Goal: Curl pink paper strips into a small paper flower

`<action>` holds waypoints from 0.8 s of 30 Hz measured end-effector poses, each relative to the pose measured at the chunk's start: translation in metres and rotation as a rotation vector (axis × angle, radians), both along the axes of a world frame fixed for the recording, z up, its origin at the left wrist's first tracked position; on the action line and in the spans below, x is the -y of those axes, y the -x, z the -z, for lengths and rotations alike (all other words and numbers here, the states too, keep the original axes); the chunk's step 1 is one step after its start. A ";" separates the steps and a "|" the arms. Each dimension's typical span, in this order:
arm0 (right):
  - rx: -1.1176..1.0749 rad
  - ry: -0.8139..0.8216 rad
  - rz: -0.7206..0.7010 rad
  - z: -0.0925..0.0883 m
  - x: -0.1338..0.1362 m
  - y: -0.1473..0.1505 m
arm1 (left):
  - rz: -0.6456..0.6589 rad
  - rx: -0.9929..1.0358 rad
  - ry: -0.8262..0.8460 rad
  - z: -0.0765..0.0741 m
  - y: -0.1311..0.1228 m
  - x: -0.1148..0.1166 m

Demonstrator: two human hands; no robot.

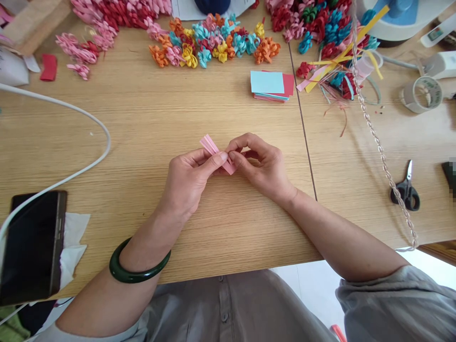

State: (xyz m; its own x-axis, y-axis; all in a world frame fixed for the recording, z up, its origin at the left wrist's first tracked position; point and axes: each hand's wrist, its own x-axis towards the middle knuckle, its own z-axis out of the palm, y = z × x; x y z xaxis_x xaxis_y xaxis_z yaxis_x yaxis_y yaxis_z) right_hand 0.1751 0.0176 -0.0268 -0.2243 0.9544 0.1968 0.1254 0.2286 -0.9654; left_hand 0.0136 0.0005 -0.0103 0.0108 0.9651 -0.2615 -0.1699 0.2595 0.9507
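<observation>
A small pink piece of paper [213, 148], cut into strips at one end, is held just above the wooden table [142, 123] near its front middle. My left hand [188, 178] pinches it between thumb and forefinger. My right hand [261, 166] pinches its other end, fingers curled. The fringe end sticks out up and to the left of my fingers. A dark green bangle [137, 270] sits on my left wrist.
Piles of curled paper flowers [213, 40] in several colours lie along the far edge. A stack of coloured paper squares [271, 85] is behind my hands. Scissors [406, 189] lie right, a tape roll [422, 94] farther back, a phone [33, 244] and white cable [96, 123] left.
</observation>
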 end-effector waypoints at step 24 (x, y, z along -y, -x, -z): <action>-0.202 0.207 -0.039 0.001 -0.002 0.002 | -0.038 0.035 -0.009 0.000 0.000 -0.002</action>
State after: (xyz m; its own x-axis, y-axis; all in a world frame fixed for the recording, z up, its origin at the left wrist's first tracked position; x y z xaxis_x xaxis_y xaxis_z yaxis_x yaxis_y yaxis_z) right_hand 0.1727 0.0191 -0.0282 -0.2379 0.9703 0.0432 -0.0791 0.0250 -0.9966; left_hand 0.0136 0.0024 -0.0099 -0.0168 0.9674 -0.2526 -0.2123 0.2434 0.9464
